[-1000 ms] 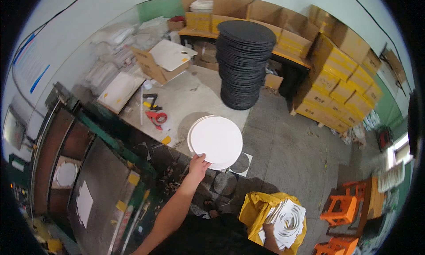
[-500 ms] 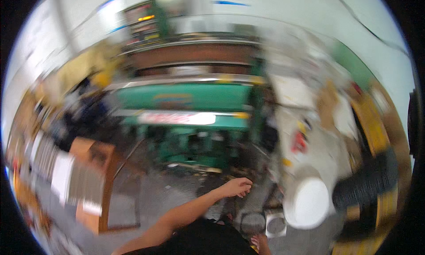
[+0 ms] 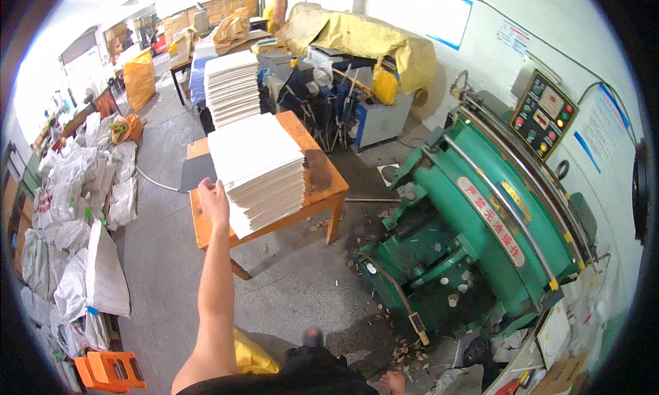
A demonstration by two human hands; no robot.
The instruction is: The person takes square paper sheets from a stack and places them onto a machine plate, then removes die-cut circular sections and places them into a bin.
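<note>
A thick stack of white sheets (image 3: 257,148) lies on an orange-brown wooden table (image 3: 318,131). My left hand (image 3: 214,201) has reached its near left edge, with thumb and fingers closed on the rim of the top sheet. How many sheets lie between the fingers is hidden. A dark grey flat board (image 3: 198,172) sits on the table beside that hand. Only a small part of my right hand (image 3: 393,382) shows at the lower edge, next to the dark clothing; its fingers cannot be made out.
A large green machine (image 3: 473,210) with a control panel (image 3: 544,115) stands at the right, scraps scattered on the floor below it. Another paper stack (image 3: 232,89) rises behind the table. White sacks (image 3: 96,182) and an orange stool (image 3: 110,371) line the left side.
The view has swung left from the green machine to the wooden table. My left hand, held free in front of my body before, is now at the white stack's edge.
</note>
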